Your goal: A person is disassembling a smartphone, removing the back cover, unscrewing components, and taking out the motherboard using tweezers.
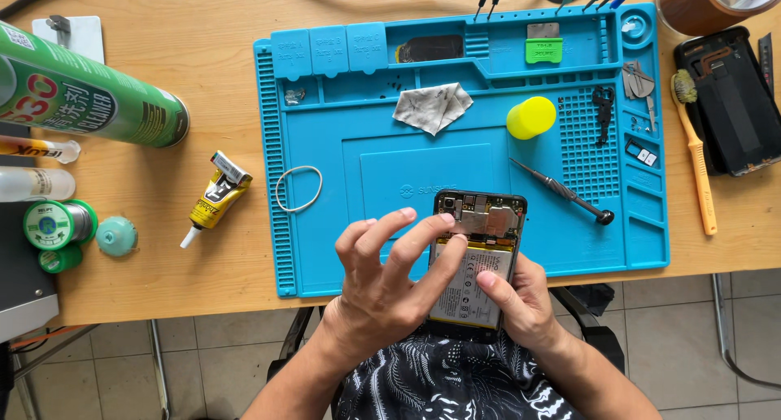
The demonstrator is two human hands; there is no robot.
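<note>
Right hand point(521, 302) fingers grasp opened phone point(476, 257); left hand point(382, 282) fingertips press its top

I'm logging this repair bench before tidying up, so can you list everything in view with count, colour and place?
opened phone: 1, black with pale battery, mat's near edge
work mat: 1, blue, desk centre
screwdriver: 1, dark grey, mat right
cap: 1, yellow, mat upper right
cloth: 1, grey-white, mat top centre
rubber band: 1, pale, mat left
glue tube: 1, yellow and black, left of mat
spray can: 1, green, desk left, lying down
solder spool: 1, green, far left
brush: 1, orange handle, right of mat
back cover: 1, black, far right
left hand: fingertips on phone's top board
right hand: holding phone, thumb on battery
</note>
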